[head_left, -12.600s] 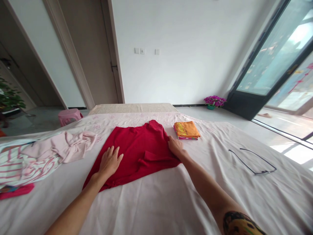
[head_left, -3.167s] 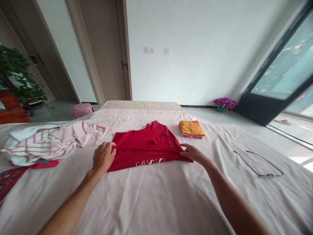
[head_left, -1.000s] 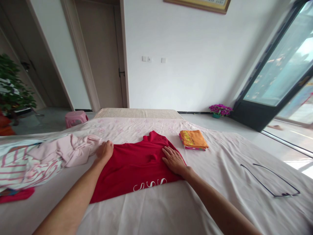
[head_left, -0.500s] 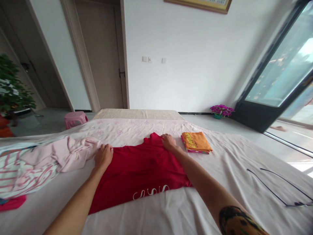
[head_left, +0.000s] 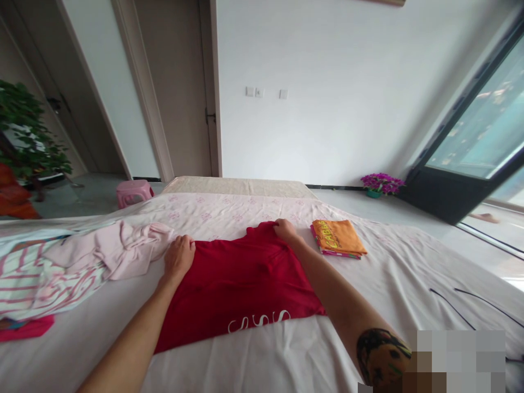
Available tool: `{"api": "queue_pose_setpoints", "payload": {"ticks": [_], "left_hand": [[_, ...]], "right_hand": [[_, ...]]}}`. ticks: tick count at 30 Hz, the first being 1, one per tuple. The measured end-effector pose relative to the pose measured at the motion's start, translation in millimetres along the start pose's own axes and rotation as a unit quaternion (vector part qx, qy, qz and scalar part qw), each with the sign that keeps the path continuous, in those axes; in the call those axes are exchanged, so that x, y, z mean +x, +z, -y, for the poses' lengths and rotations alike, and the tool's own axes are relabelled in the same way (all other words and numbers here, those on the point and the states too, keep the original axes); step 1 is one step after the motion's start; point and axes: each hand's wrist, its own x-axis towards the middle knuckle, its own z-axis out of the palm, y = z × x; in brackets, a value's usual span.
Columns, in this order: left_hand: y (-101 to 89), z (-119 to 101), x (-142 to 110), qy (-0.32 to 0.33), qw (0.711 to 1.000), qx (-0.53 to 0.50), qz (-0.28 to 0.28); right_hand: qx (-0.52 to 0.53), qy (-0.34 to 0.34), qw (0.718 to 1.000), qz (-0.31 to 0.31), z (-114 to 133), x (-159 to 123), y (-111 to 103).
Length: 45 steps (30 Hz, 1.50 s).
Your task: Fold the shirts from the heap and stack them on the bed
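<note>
A red shirt (head_left: 241, 278) with white curly lettering along its near edge lies partly folded on the pale bedsheet (head_left: 237, 371). At its far left corner, my left hand (head_left: 180, 256) has its fingers closed on the fabric. My right hand (head_left: 285, 230) grips the far right part, near the collar, with its fingers curled over the cloth. The forearm on that side passes over the shirt's right edge and hides some of it. Just right of my right hand sits a folded stack with an orange garment (head_left: 341, 236) on top.
Left of the shirt is a loose heap of clothes, with a pink garment (head_left: 118, 248) and a striped garment (head_left: 24, 278). Eyeglasses (head_left: 452, 308) lie at the right, partly covered by a blurred patch. A pink stool (head_left: 134, 194) stands beyond the bed.
Over the last second my right hand went from lying flat on the shirt's right side to gripping its far edge by the collar. Earlier, the near edge was folded over, showing the lettering.
</note>
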Motion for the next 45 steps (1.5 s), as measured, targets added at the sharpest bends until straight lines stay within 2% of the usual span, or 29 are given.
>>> {"api": "queue_pose_setpoints", "payload": {"ticks": [5, 7, 9, 10, 12, 14, 17, 19, 21, 23, 25, 27, 29, 32, 33, 38, 42, 45], "left_hand": [[-4.6, 1.3, 0.1, -0.014, 0.999, -0.042, -0.006], [-11.7, 4.6, -2.9, -0.01, 0.998, -0.062, -0.021], [-23.0, 9.8, -10.8, 0.016, 0.994, -0.099, -0.046], [-29.9, 12.6, -17.3, 0.036, 0.99, -0.122, -0.059], [-44.5, 17.6, -35.7, 0.09, 0.98, -0.162, -0.074], [-57.2, 20.8, -59.1, 0.154, 0.968, -0.186, -0.065], [-67.0, 21.1, -91.8, 0.227, 0.957, -0.184, -0.008], [-69.0, 19.5, -104.9, 0.237, 0.956, -0.171, 0.035], [-71.4, 18.3, -109.7, 0.216, 0.961, -0.167, 0.054], [-77.1, 18.7, -109.6, 0.177, 0.968, -0.175, 0.044], [-85.5, 21.0, -109.4, 0.15, 0.97, -0.19, 0.021], [-93.3, 24.9, -112.6, 0.154, 0.968, -0.198, 0.009], [-96.8, 29.2, -119.8, 0.179, 0.966, -0.188, 0.018], [-92.1, 34.5, -132.8, 0.219, 0.962, -0.151, 0.053], [-89.2, 35.8, -136.1, 0.226, 0.962, -0.141, 0.061], [-79.6, 38.1, -140.5, 0.203, 0.97, -0.117, 0.061], [-80.7, 37.3, -136.7, 0.146, 0.978, -0.133, 0.067], [-84.5, 36.0, -134.4, 0.127, 0.974, -0.179, 0.057]], "right_hand": [[0.114, -0.034, 0.992, -0.04, -9.4, -28.2, -30.9], [0.221, -0.059, 0.972, -0.05, -16.1, -52.7, -42.2], [0.338, -0.087, 0.936, -0.052, -25.7, -83.4, -51.1], [0.371, -0.099, 0.922, -0.045, -31.4, -99.9, -54.6], [0.389, -0.111, 0.914, -0.028, -43.8, -131.9, -59.4], [0.356, -0.107, 0.929, 0.007, -55.3, -158.5, -61.1], [0.218, -0.112, 0.968, 0.059, -64.1, -181.9, -58.7], [0.11, -0.115, 0.985, 0.064, -61.9, -187.2, -55.4], [0.052, -0.112, 0.991, 0.054, -55.0, -187.8, -53.2], [0.079, -0.11, 0.99, 0.028, -47.8, -187.8, -54.6], [0.166, -0.104, 0.981, -0.005, -44.9, -190.8, -59.9], [0.247, -0.096, 0.964, -0.031, -48.3, -198.5, -66.9], [0.275, -0.102, 0.956, -0.008, -57.1, -209.2, -72.1], [0.214, -0.11, 0.968, 0.062, -73.2, -223.5, -73.0], [0.185, -0.105, 0.975, 0.064, -77.7, -226.1, -72.1], [0.089, -0.035, 0.995, -0.035, -84.2, -222.2, -70.5], [0.017, 0.026, 0.999, -0.025, -73.9, -213.3, -68.4], [-0.011, 0.03, 0.999, -0.013, -64.5, -209.1, -65.0]]}}
